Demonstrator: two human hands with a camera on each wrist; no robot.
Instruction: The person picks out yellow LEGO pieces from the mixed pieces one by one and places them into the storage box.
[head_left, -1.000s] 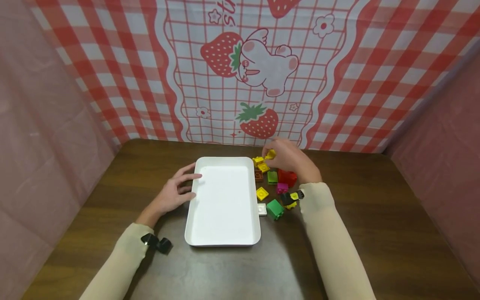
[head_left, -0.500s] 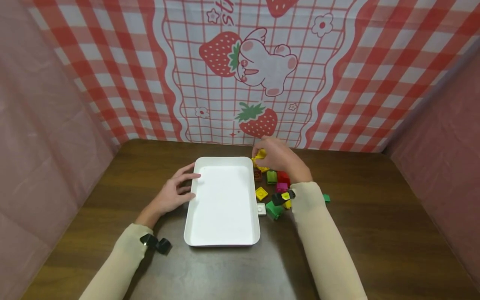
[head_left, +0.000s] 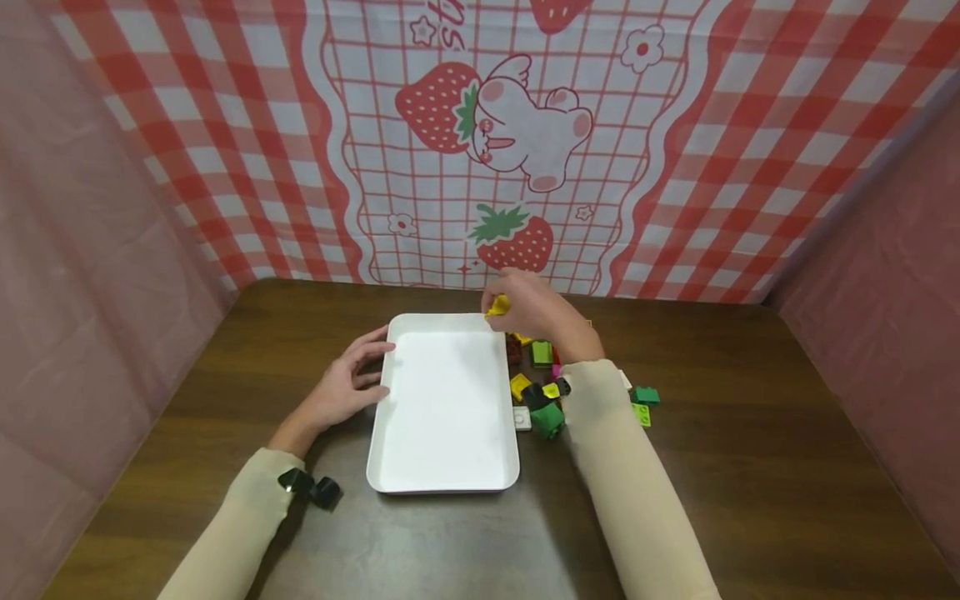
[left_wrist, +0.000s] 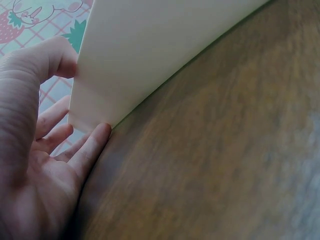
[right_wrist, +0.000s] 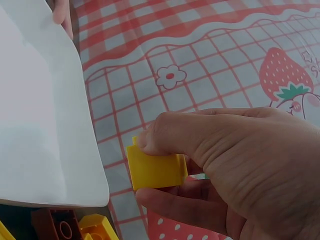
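Note:
A white rectangular tray (head_left: 450, 417) lies on the table with nothing in it. My left hand (head_left: 348, 385) holds its left side, thumb and a fingertip over the rim; in the left wrist view other fingers lie against the outer wall (left_wrist: 150, 55). Over the tray's far right corner, my right hand (head_left: 528, 312) pinches a yellow toy brick (right_wrist: 157, 169) between thumb and fingers. Just right of the tray lie loose bricks: a lime one (head_left: 542, 354), a dark green one (head_left: 548, 420), a white one (head_left: 522, 418) and a yellow one (head_left: 520, 386).
Farther right, past my right sleeve (head_left: 637, 467), are a green brick (head_left: 646, 396) and a lime brick (head_left: 641, 414). The right forearm partly covers the pile. A red-and-white checked cloth (head_left: 675, 167) hangs behind the wooden table (head_left: 750, 433).
My right hand has moved left from above the brick pile to the tray's far right corner, carrying the yellow toy brick. The left hand and tray have stayed almost still.

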